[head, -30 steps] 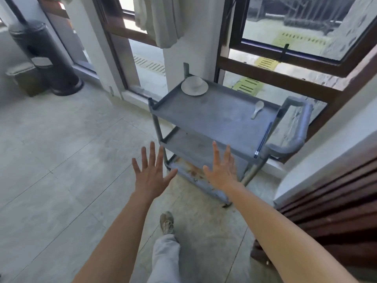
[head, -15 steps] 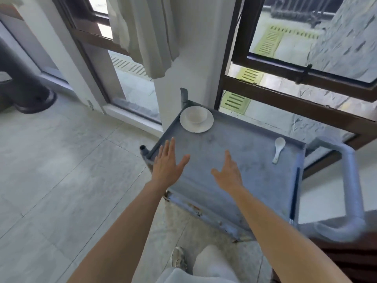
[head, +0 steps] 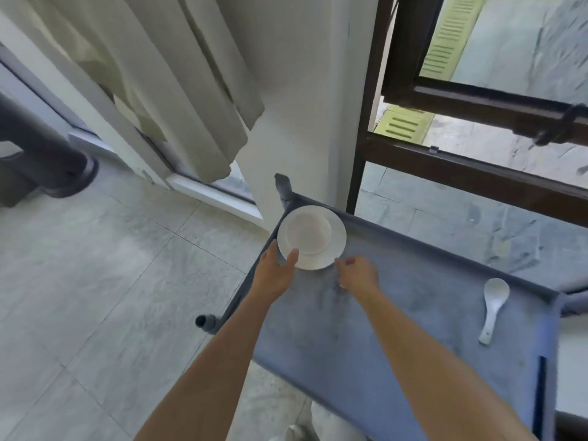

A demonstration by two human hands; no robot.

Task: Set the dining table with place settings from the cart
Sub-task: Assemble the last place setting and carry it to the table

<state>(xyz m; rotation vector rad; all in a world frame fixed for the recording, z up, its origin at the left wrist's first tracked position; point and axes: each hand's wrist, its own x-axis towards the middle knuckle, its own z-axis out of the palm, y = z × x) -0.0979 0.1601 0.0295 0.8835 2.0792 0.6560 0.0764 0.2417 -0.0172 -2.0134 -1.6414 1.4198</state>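
A dark round base (head: 47, 160) stood on the tiled floor (head: 95, 281) at the far left, and a pale curtain (head: 165, 74) hung beside a white pillar (head: 302, 106). Against that pillar stood the grey cart (head: 397, 329), its top tray carrying a white saucer (head: 334, 249) in the far left corner with a white bowl (head: 308, 232) sitting inside it; the bowl looked empty. The left hand (head: 275, 272) lay open at the saucer's near left edge, thumb resting on the rim and the fingers low along the cart's side, though whether they had slipped under the saucer could not be told. The right hand (head: 358, 275) was loosely curled, its fingertips touching the saucer's near right edge, not yet closed around anything. Well apart, near the tray's right wall, a white soup spoon (head: 493, 305) lay with its scoop pointing away from the person. A brown window frame (head: 477, 167) ran behind the cart on the right. Half a second earlier both hands had hovered spread over the middle of the tray, short of the saucer; since then they had reached it, and the view had drawn closer to the cart, while the bowl, saucer and spoon had kept their places
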